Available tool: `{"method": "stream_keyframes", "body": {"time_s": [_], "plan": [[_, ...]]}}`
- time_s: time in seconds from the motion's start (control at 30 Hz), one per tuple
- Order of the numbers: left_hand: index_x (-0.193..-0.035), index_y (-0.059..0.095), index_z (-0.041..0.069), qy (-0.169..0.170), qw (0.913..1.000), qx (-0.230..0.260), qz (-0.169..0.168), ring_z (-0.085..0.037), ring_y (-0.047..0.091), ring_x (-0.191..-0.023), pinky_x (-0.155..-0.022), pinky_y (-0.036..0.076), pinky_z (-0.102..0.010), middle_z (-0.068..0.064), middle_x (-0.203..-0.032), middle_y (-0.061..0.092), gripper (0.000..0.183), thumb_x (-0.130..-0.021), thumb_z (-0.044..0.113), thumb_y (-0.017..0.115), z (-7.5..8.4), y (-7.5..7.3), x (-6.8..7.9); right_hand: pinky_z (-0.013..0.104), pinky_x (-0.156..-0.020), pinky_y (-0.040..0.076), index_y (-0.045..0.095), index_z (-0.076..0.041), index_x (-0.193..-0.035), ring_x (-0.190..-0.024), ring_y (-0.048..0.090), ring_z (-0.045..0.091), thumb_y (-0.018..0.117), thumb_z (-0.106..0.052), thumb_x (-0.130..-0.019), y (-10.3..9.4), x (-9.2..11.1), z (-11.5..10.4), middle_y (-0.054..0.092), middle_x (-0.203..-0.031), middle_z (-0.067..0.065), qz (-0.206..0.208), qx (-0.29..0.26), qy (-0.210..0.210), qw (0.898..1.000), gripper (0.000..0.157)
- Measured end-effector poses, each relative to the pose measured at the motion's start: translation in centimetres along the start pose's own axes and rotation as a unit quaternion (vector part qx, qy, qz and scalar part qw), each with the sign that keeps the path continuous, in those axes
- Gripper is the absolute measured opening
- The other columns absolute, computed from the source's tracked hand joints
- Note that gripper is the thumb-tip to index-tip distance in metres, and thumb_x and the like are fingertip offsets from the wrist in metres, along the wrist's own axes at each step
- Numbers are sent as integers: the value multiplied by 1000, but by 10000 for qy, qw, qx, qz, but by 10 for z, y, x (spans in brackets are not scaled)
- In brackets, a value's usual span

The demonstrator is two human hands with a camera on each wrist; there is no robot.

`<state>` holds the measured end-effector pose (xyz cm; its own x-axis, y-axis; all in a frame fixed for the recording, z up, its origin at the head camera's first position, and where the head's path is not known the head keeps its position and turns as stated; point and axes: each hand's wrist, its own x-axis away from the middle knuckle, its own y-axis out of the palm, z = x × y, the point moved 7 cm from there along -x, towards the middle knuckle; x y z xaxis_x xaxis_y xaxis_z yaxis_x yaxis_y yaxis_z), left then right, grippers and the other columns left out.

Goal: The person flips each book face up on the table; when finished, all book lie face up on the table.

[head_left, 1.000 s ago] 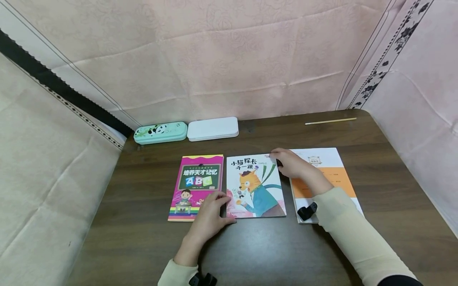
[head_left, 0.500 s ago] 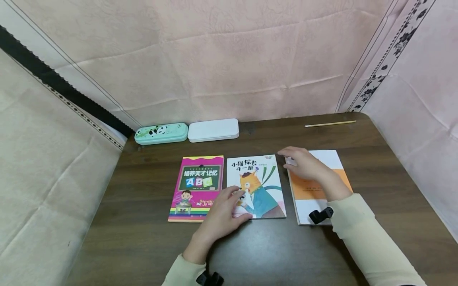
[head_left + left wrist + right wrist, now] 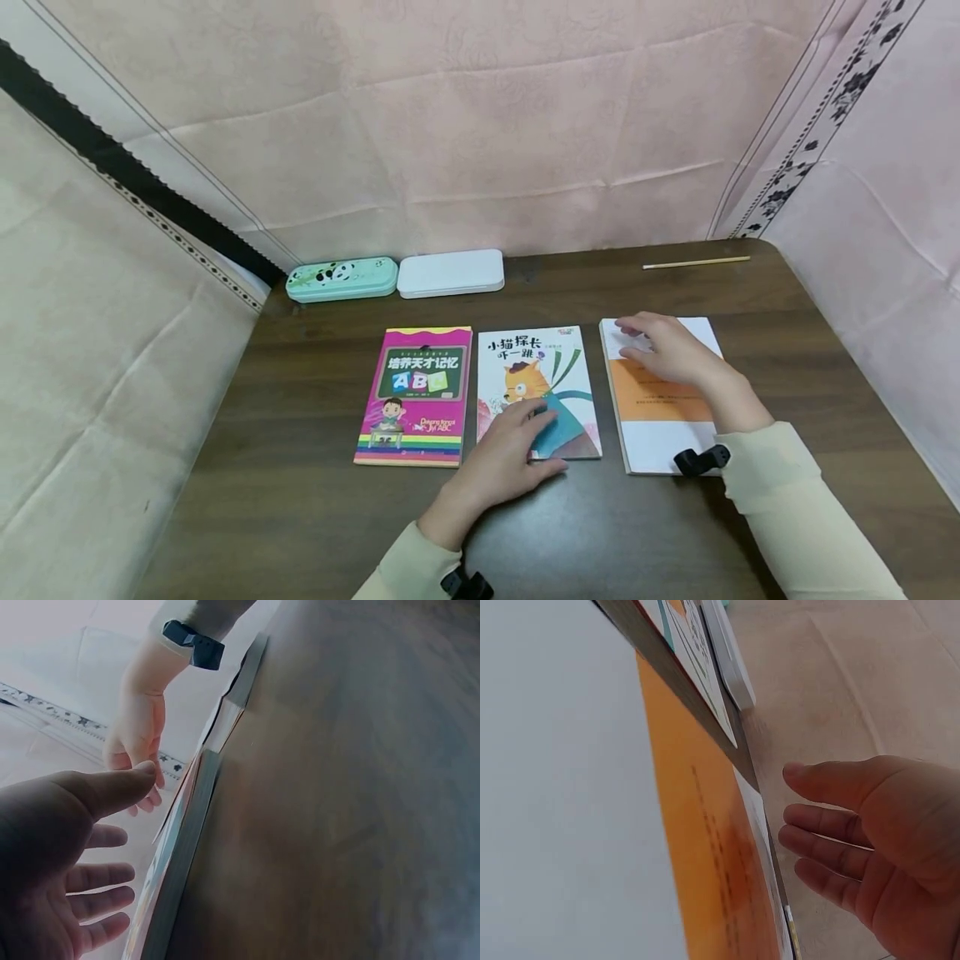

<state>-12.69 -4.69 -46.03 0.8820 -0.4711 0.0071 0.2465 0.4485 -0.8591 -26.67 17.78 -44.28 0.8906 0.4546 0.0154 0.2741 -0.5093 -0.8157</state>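
Three books lie in a row: a pink ABC book, a picture book with an orange cat and a white-and-orange book. Over the lower part of the cat book is my left hand, its fingers spread and holding nothing. My right hand hovers above the upper part of the white-and-orange book, fingers loosely bent. In the right wrist view that hand shows an empty palm beside the orange band. The left wrist view shows my left hand with fingers apart near the book edges.
A mint pencil case with pandas and a white case stand side by side at the back of the brown table. A thin stick-like pencil lies back right. Pale cloth hangs around the table.
My right hand has left the cat book's top right corner and moved right, over the white-and-orange book. My left hand has shifted right from the gap between books onto the cat book.
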Motion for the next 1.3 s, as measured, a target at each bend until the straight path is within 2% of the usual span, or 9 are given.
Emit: {"method": "stream_keyframes", "body": {"time_s": [0.37, 0.6, 0.73, 1.0, 1.3], "plan": [[-145, 56, 13, 535, 9984, -119, -153, -22, 41, -141, -114, 39, -38, -5, -153, 45, 65, -92, 46, 73, 19, 15, -13, 60, -102, 46, 54, 3, -142, -121, 56, 40, 68, -15, -98, -13, 17, 22, 60, -132, 23, 78, 5, 164, 9998, 49], [-144, 56, 14, 833, 9955, -408, -175, -19, 42, -140, -116, 36, -34, -5, -151, 47, 62, -93, 47, 71, 33, 22, -20, 62, -103, 43, 54, 3, -141, -121, 54, 40, 68, -18, -98, -25, 25, 36, 61, -129, 22, 105, 151, 238, 9995, 49], [-144, 57, 14, 880, 9954, -343, -164, -17, 43, -139, -115, 36, -31, -4, -150, 48, 62, -93, 45, 72, 37, 25, -24, 64, -104, 41, 54, 4, -140, -122, 53, 43, 68, -16, -98, -32, 27, 45, 60, -130, 25, 148, 235, 255, 9993, 48], [-142, 59, 14, 900, 9953, -288, -199, -16, 42, -140, -116, 35, -29, -4, -151, 47, 60, -93, 45, 72, 45, 29, -30, 68, -103, 38, 55, 2, -140, -122, 50, 47, 71, -12, -95, -43, 33, 66, 55, -133, 29, 181, 277, 546, 9980, 50], [-144, 57, 13, 987, 9939, -406, -290, -16, 45, -138, -115, 35, -29, -3, -148, 50, 61, -93, 45, 72, 52, 37, -39, 74, -106, 28, 51, 4, -141, -134, 33, 56, 78, -14, -89, -50, 36, 93, 39, -146, 33, 382, 392, 806, 9952, 61]]}}
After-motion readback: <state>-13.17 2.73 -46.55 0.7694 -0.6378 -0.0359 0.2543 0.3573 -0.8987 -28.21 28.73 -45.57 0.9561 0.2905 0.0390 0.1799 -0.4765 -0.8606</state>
